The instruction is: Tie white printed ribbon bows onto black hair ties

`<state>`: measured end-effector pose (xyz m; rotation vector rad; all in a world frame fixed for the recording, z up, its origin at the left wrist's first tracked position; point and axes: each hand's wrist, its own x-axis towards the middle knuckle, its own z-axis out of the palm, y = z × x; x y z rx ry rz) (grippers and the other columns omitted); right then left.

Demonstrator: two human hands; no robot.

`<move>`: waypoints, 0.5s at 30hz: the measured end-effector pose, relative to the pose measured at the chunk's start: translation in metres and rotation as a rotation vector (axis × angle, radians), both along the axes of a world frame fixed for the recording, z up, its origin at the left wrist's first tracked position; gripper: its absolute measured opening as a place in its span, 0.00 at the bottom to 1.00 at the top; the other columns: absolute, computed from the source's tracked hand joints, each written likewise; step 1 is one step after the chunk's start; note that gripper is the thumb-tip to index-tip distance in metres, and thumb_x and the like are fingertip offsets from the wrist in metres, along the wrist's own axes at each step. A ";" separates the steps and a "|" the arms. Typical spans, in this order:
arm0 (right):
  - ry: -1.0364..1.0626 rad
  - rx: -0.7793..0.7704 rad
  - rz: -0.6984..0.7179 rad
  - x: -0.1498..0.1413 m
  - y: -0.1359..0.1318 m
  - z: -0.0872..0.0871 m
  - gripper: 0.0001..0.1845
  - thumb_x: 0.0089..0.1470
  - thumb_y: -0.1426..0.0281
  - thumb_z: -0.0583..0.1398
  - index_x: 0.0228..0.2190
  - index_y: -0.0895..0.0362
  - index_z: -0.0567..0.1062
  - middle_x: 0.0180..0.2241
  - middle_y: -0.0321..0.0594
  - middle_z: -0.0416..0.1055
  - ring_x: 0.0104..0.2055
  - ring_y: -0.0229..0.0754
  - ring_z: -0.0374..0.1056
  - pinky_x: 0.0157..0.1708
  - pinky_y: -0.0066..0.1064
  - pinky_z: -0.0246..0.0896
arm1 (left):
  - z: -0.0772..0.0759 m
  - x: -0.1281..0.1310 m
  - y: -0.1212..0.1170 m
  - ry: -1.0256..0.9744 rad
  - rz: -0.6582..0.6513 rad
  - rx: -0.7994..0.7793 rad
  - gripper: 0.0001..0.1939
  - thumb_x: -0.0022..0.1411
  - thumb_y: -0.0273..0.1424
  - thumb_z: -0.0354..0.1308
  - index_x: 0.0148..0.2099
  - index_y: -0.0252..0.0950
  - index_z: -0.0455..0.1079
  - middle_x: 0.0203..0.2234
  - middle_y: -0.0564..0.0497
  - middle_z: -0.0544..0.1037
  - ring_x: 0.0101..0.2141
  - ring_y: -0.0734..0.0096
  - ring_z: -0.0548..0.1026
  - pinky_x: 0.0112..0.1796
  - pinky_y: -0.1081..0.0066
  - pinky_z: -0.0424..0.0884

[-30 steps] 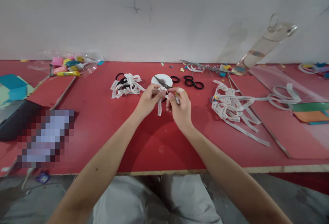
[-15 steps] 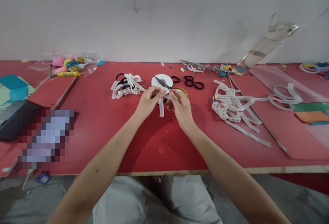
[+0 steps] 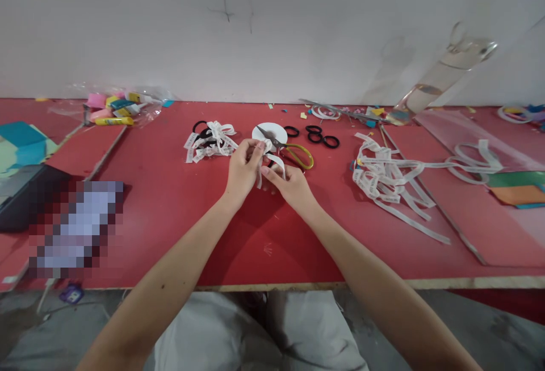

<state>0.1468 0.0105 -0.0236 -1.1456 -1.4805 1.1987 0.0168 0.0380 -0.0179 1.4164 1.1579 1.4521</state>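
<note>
Between my hands is a white printed ribbon (image 3: 278, 161), looped near a dark ring that is mostly hidden by my fingers. My left hand (image 3: 246, 169) pinches the ribbon at a gathered knot between thumb and fingers. A little lower, my right hand (image 3: 289, 184) is closed with the ribbon's tail at its fingertips. Just beyond lie scissors (image 3: 298, 155) with yellow handles, their blades across a white ribbon spool (image 3: 279, 132). Several black hair ties (image 3: 315, 135) rest to the right of the spool. Left of my hands sits a pile of hair ties with white bows (image 3: 213, 141).
A heap of loose white ribbon (image 3: 383, 175) lies on the right of the red table (image 3: 170, 234). A tilted clear bottle (image 3: 443, 81) leans at the back right. A phone (image 3: 80, 226) is on the left, near a bag of glue tubes (image 3: 117, 109).
My left hand has shifted slightly left and up with the gathered ribbon. My right hand has dropped lower, uncovering the scissors' yellow handles, and a ribbon loop now shows between the hands.
</note>
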 end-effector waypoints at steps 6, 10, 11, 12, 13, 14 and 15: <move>0.014 0.001 0.058 -0.001 0.000 -0.002 0.20 0.53 0.53 0.63 0.24 0.57 0.74 0.21 0.35 0.72 0.23 0.34 0.67 0.25 0.26 0.62 | 0.001 0.000 -0.001 0.050 0.019 -0.004 0.15 0.63 0.44 0.58 0.35 0.36 0.67 0.24 0.55 0.70 0.25 0.77 0.66 0.28 0.75 0.63; 0.093 -0.005 0.115 -0.002 0.001 -0.004 0.22 0.55 0.51 0.60 0.24 0.57 0.71 0.21 0.34 0.71 0.22 0.33 0.67 0.25 0.27 0.63 | 0.001 -0.001 -0.002 0.182 0.019 -0.002 0.19 0.63 0.44 0.57 0.28 0.37 0.59 0.21 0.57 0.63 0.23 0.78 0.60 0.25 0.74 0.57; 0.102 -0.008 0.127 -0.002 0.001 -0.004 0.22 0.55 0.51 0.59 0.25 0.56 0.70 0.21 0.34 0.71 0.22 0.33 0.67 0.25 0.27 0.63 | 0.002 -0.002 -0.002 0.189 0.010 0.001 0.19 0.64 0.44 0.56 0.28 0.37 0.58 0.20 0.58 0.62 0.23 0.78 0.60 0.25 0.74 0.57; 0.103 -0.008 0.137 -0.002 0.001 -0.003 0.22 0.55 0.51 0.59 0.25 0.56 0.70 0.21 0.34 0.71 0.22 0.33 0.67 0.26 0.27 0.64 | 0.002 -0.002 -0.002 0.187 -0.003 0.005 0.18 0.65 0.43 0.55 0.28 0.37 0.58 0.20 0.58 0.62 0.22 0.78 0.60 0.25 0.74 0.57; 0.097 -0.004 0.147 -0.002 0.001 -0.003 0.21 0.56 0.51 0.59 0.25 0.56 0.70 0.21 0.34 0.70 0.22 0.33 0.67 0.26 0.27 0.64 | 0.002 -0.003 -0.002 0.184 -0.017 0.009 0.17 0.65 0.42 0.55 0.29 0.37 0.58 0.20 0.58 0.62 0.22 0.78 0.60 0.25 0.74 0.57; 0.089 0.005 0.155 -0.002 0.000 -0.002 0.22 0.56 0.51 0.59 0.25 0.56 0.70 0.21 0.34 0.70 0.22 0.34 0.67 0.26 0.27 0.64 | 0.003 -0.003 -0.001 0.182 -0.028 0.013 0.16 0.65 0.41 0.55 0.30 0.37 0.59 0.20 0.58 0.62 0.22 0.78 0.61 0.25 0.74 0.58; 0.081 0.015 0.163 -0.002 0.000 -0.002 0.22 0.57 0.51 0.58 0.24 0.56 0.69 0.21 0.34 0.70 0.23 0.34 0.67 0.27 0.28 0.64 | 0.003 -0.004 -0.001 0.182 -0.036 0.016 0.15 0.65 0.41 0.56 0.31 0.37 0.60 0.20 0.58 0.62 0.22 0.78 0.61 0.25 0.74 0.58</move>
